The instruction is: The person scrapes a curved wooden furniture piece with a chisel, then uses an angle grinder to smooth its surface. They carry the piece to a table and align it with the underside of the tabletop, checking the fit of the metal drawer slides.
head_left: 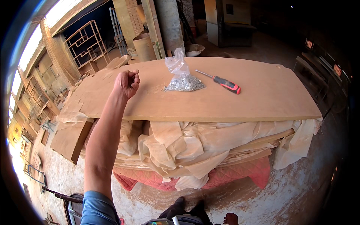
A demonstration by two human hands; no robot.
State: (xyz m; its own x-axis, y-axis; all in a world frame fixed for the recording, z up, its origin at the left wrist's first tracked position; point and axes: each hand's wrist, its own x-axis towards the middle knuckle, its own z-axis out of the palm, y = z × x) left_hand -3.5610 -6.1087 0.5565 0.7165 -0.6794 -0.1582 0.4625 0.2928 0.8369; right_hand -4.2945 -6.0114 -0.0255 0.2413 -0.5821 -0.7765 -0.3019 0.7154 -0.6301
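My left hand (pixel 128 83) is raised over the left part of a flat brown board (pixel 262 95), its fingers curled into a fist. Whatever it may hold is hidden. To its right, a clear plastic bag (pixel 179 67) full of small silvery screws or similar hardware (pixel 185 83) rests on the board. Beyond the bag lies a screwdriver (pixel 227 84) with a black and red handle, its shaft pointing up and left. Low at the frame's bottom edge hangs my right hand (pixel 230 218), dark and partly cut off. Its fingers look curled, away from the board.
Crumpled wrapping sheets (pixel 176 144) and a red quilted cover (pixel 232 174) lie beneath the board. A brown panel (pixel 69 140) juts out at the left. Behind stand a round drum (pixel 144 47), a basin (pixel 195 50) and a wooden lattice frame (pixel 88 43).
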